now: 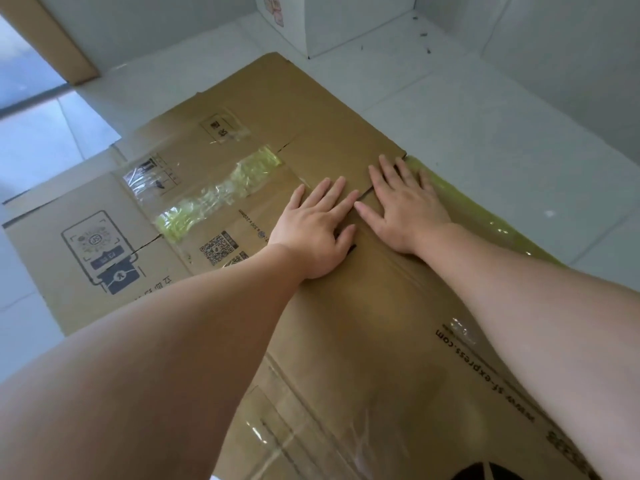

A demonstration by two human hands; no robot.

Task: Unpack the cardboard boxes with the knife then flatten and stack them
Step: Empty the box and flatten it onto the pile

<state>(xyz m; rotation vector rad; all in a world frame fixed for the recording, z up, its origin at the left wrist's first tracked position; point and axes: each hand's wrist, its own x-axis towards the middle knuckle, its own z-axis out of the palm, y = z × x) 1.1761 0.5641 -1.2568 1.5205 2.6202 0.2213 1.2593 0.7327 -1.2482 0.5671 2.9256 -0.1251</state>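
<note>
A large brown flattened cardboard box lies on the white tiled floor, on top of another flattened box with printed QR codes and yellowish tape strips. My left hand presses flat on the upper box with its fingers spread and straight. My right hand presses flat beside it, fingers straight, their tips close to a flap seam. Both palms lie on the cardboard side by side, almost touching. No knife is in view.
A white box with stickers stands against the wall at the back. A brown cardboard piece leans at the top left by a glass door. Small dark debris lies on the floor at the back right.
</note>
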